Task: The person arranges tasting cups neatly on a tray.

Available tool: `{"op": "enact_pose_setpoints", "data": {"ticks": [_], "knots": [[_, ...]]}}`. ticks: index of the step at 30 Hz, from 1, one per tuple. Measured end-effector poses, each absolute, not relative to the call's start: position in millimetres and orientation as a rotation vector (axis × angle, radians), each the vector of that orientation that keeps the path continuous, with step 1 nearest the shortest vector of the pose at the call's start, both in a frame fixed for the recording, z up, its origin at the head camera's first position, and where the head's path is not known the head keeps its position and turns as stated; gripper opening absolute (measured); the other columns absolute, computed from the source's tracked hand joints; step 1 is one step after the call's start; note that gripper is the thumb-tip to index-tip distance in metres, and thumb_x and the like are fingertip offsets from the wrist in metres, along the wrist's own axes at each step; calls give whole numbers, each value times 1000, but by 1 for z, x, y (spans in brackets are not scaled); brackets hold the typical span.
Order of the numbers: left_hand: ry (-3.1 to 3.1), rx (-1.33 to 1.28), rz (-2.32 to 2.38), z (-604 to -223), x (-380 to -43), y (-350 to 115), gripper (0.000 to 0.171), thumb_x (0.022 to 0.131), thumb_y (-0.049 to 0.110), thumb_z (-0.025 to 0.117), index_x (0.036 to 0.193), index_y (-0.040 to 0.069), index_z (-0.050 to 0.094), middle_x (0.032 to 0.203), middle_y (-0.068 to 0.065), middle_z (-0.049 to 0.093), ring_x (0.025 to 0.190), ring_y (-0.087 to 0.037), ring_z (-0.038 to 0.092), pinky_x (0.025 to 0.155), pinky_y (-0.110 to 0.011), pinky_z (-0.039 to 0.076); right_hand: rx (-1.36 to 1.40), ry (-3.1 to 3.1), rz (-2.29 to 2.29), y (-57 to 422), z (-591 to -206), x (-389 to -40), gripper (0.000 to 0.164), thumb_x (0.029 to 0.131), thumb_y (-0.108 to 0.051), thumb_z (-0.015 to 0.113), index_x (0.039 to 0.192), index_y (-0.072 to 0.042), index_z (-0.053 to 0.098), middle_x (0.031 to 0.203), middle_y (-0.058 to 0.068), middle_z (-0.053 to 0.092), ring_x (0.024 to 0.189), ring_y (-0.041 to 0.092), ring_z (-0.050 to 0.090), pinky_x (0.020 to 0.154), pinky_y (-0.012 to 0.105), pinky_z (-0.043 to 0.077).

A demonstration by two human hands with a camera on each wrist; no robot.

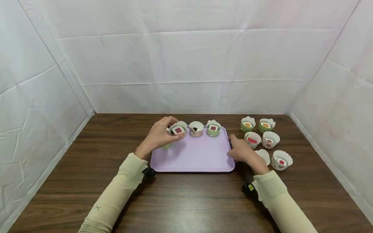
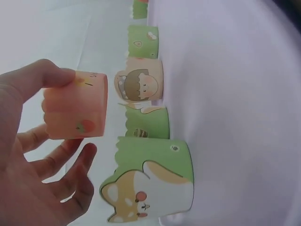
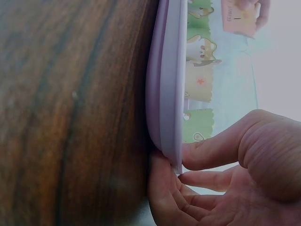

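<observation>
Between thumb and fingers, my left hand (image 1: 159,135) holds a pink paper baking cup (image 2: 75,106) above the left back part of a lilac tray (image 1: 195,158). Just below and beside it stands a green cup with a dog drawing (image 2: 150,181), partly hidden by the hand in the head view. Along the tray's back edge are a cream cup (image 1: 196,132) with a dark piece inside and a green cup (image 1: 213,132) holding a white square with a dark red middle. My right hand (image 1: 241,149) pinches the tray's right edge, thumb over the rim and fingers below.
Several more filled paper cups stand on the brown wooden table (image 1: 186,200) to the right of the tray, among them a green cup (image 1: 247,128) and a white patterned cup (image 1: 279,165). White sheeting (image 1: 186,58) encloses the table at the back and both sides.
</observation>
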State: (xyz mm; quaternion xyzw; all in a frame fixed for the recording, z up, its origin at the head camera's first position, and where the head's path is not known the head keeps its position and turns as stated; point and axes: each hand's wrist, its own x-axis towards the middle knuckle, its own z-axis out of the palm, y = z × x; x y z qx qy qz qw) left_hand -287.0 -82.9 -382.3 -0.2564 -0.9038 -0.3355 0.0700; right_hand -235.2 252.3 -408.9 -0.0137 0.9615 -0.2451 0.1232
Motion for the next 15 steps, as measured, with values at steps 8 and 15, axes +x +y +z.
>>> {"op": "enact_pose_setpoints", "data": {"ticks": [8, 15], "knots": [[-2756, -798, -814, -389, -287, -74, 57, 80, 39, 86, 126, 10, 67, 117, -11, 74, 104, -28, 66, 82, -43, 56, -25, 2796, -726, 251, -408, -234, 69, 89, -6, 64, 149, 6, 34, 104, 23, 63, 77, 24, 64, 60, 28, 55], [-2751, -800, -725, -395, -288, -71, 48, 79, 39, 88, 115, 13, 71, 104, -7, 75, 100, -27, 63, 77, -39, 53, -27, 2795, -716, 252, -409, -235, 69, 89, -7, 65, 150, 5, 34, 105, 23, 63, 79, 25, 63, 61, 28, 54]]}}
